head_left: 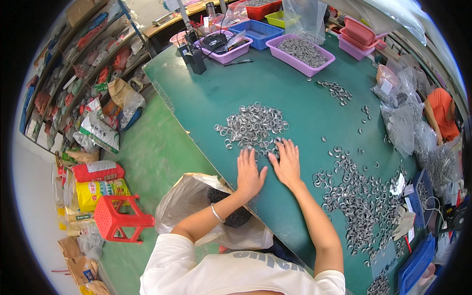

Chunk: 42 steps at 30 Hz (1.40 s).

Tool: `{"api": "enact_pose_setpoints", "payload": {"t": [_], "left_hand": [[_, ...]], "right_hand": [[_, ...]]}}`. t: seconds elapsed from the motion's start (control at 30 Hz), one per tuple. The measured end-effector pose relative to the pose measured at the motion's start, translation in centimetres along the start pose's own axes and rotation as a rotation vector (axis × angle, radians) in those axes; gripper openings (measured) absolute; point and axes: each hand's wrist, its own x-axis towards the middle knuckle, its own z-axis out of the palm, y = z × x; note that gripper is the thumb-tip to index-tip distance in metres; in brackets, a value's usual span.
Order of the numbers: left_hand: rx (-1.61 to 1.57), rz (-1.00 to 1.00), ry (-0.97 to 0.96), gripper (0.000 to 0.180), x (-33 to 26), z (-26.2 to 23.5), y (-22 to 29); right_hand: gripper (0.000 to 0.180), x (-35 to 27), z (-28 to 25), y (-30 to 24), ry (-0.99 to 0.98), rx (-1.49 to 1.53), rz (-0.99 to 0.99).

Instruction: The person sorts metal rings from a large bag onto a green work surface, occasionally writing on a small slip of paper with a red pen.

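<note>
A pile of small grey metal rings [253, 123] lies on the green tabletop [206, 93]. At the pile's near edge, my left hand [250, 173] rests with its fingers stretched forward, the tips touching the closest rings. Just to its right, my right hand [287, 164] lies flat, fingers extended and slightly apart, also at the rim of the pile. The two thumbs point toward each other with a small gap between them. Neither hand grips anything. On my left wrist is a silver bangle [217, 213].
A larger spread of rings [356, 201] covers the table's right side. Ring-filled purple tray [302, 51] and blue basin [258, 33] stand at the back. Below the left table edge sits an open sack [179, 204]; a red stool [123, 219] stands farther left. Another person [441, 113] is at right.
</note>
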Motion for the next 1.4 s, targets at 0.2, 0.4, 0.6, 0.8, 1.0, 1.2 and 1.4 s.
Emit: {"api": "enact_pose_setpoints", "payload": {"t": [0.2,0.4,0.6,0.8,1.0,1.2,1.4], "left_hand": [[-0.168,0.096,-0.158,0.069,-1.9,-0.1,2.4],[-0.216,0.091,0.048,0.063,-0.5,-1.7,2.0],[-0.302,0.027,-0.112,0.063,-1.7,-1.5,1.1],[-0.236,0.124,-0.155,0.062,-3.1,-0.1,3.7],[-0.489,0.045,-0.167,0.062,-4.9,-1.5,5.5],[-0.597,0.053,-0.262,0.048,-12.2,-8.7,6.8],[-0.495,-0.007,-0.531,0.034,-19.7,-8.5,5.9]], "right_hand": [[0.047,-5.0,-1.9,-1.4,-0.050,0.235,-0.036],[0.045,-8.9,-7.1,1.5,-0.026,-0.299,0.006],[0.029,-10.2,-9.9,7.3,0.060,-0.565,0.116],[0.026,-9.9,-13.3,11.0,0.224,-0.686,0.122],[0.031,-7.8,-10.0,3.0,0.171,-0.098,0.013],[0.068,-5.7,-5.6,-0.7,-0.047,0.092,-0.067],[0.058,-8.8,-3.9,-0.3,-0.093,0.038,-0.088]]}}
